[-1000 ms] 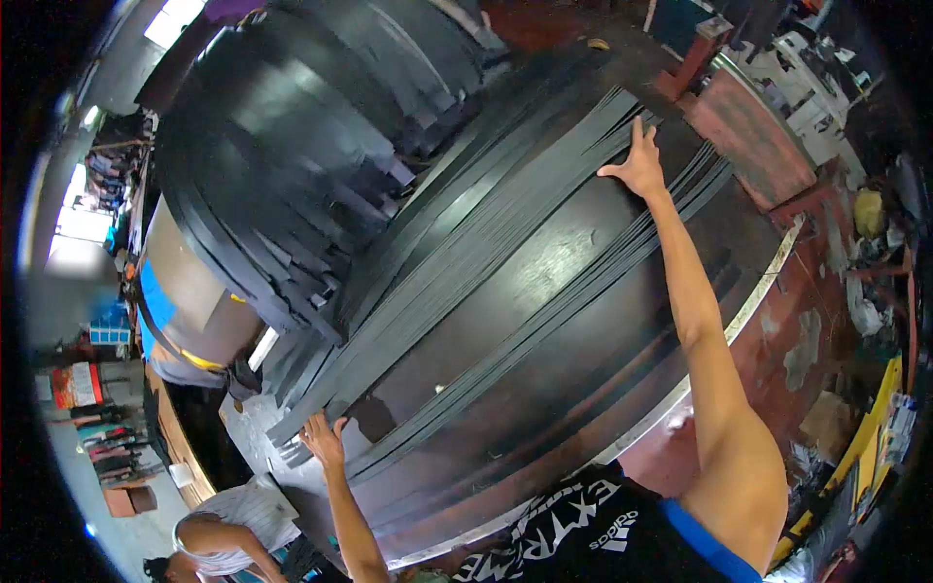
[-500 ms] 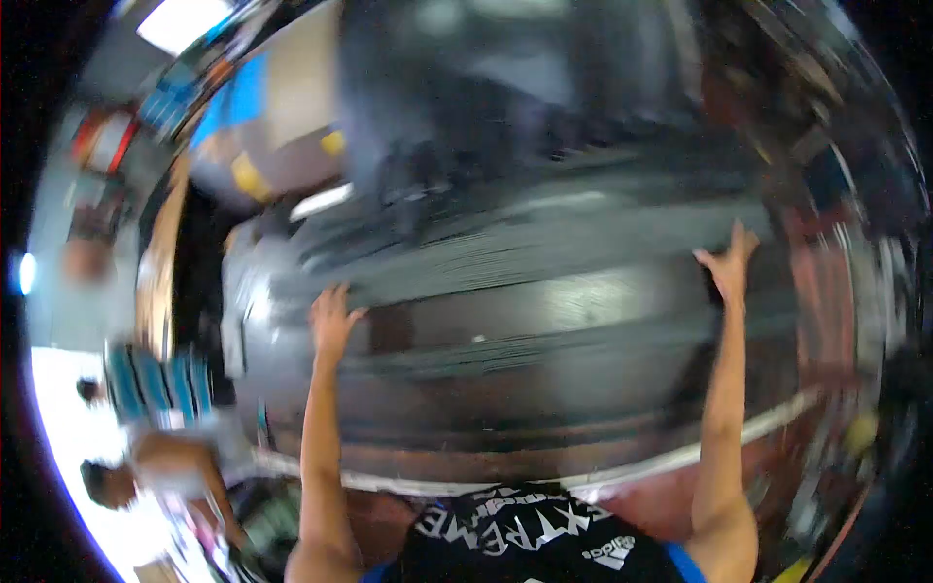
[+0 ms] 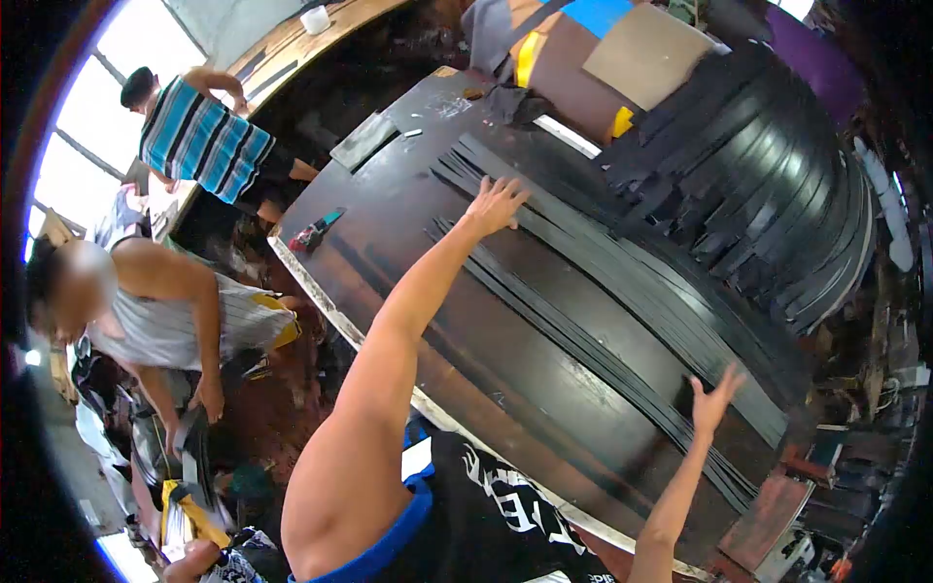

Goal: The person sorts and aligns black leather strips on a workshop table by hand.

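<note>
A worker is leaning over a dark surface, arms flung wide across a bundle of long black strips lying just in front of a big heap of the same stock. The left hand is pressing flat on the strips' end farthest from the heap, grip spread. The right hand is splayed open over the end below the heap, though contact cannot be told. The strips look thin, limp and apt to slide over one another, so they are probably best gathered at both ends. Two other people are working well away from the heap.
</note>
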`<control>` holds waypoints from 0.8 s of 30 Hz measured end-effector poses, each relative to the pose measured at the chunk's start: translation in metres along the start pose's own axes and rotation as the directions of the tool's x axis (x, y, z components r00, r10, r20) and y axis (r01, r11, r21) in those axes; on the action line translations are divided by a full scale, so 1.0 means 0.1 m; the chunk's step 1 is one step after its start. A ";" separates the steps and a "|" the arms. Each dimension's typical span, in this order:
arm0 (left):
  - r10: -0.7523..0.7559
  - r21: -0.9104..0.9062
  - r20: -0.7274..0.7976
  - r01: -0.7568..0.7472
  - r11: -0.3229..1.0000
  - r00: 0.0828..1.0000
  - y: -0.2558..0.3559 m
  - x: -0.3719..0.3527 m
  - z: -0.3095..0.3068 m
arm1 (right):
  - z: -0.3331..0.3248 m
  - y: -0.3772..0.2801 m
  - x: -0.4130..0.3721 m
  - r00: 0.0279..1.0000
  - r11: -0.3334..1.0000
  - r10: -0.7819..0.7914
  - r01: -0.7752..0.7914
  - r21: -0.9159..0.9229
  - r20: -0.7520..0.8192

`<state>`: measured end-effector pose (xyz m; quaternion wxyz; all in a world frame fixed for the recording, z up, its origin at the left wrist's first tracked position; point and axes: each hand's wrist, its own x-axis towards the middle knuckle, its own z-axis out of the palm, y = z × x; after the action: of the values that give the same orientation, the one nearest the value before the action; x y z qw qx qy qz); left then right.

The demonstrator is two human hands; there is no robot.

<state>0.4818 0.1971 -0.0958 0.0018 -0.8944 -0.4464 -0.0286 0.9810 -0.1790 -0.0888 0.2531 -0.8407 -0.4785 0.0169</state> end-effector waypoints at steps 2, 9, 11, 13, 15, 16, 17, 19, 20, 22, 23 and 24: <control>0.011 -0.039 -0.032 -0.012 0.999 0.999 -0.01 0.00 0.04 | 0.22 -0.79 0.10 0.987 0.989 -0.136 0.130 0.077 0.081; 0.152 -0.289 -0.182 -0.200 0.936 0.972 -0.43 -0.19 0.01 | 1.22 -3.13 0.34 0.856 0.896 -0.444 0.430 0.114 0.265; 0.178 -0.297 -0.156 -0.219 0.930 0.971 -0.81 -0.29 -0.04 | 1.55 -3.59 0.40 0.831 0.880 -0.468 0.468 0.077 0.300; 0.157 -0.324 -0.170 -0.205 0.924 0.973 -1.27 -0.36 -0.03 | 1.87 -3.97 0.46 0.822 0.874 -0.465 0.486 0.022 0.329; 0.074 -0.377 -0.201 -0.147 0.915 0.977 -1.66 -0.41 0.08 | 2.20 -4.22 0.49 0.810 0.848 -0.501 0.530 -0.014 0.305; 0.072 -0.378 -0.218 -0.152 0.913 0.973 -1.82 -0.43 0.12 | 2.32 -4.33 0.50 0.823 0.860 -0.482 0.511 -0.019 0.301; 0.091 -0.372 -0.216 -0.168 0.913 0.972 -1.89 -0.41 0.15 | 2.43 -4.45 0.52 0.820 0.858 -0.480 0.512 -0.026 0.312; 0.070 -0.421 -0.208 -0.154 0.894 0.976 -2.07 -0.38 0.19 | 2.60 -4.65 0.61 0.818 0.857 -0.481 0.514 -0.025 0.314; 0.088 -0.428 -0.214 -0.174 0.887 0.973 -2.10 -0.35 0.20 | 2.66 -4.73 0.65 0.816 0.851 -0.478 0.522 -0.059 0.324; 0.106 -0.411 -0.224 -0.192 0.891 0.969 -2.10 -0.20 0.24 | 2.74 -4.86 0.75 0.818 0.849 -0.462 0.519 -0.097 0.342; 0.112 -0.403 -0.239 -0.204 0.892 0.964 -2.09 -0.12 0.26 | 2.78 -4.86 0.80 0.819 0.851 -0.459 0.517 -0.096 0.346; 0.115 -0.407 -0.233 -0.204 0.890 0.966 -2.08 -0.03 0.29 | 2.81 -4.84 0.85 0.809 0.839 -0.492 0.539 -0.075 0.322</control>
<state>0.3150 0.3203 -0.1296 -0.1464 -0.8989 -0.3515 -0.2166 0.5660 0.2054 -0.1012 0.1061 -0.6846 -0.7204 0.0312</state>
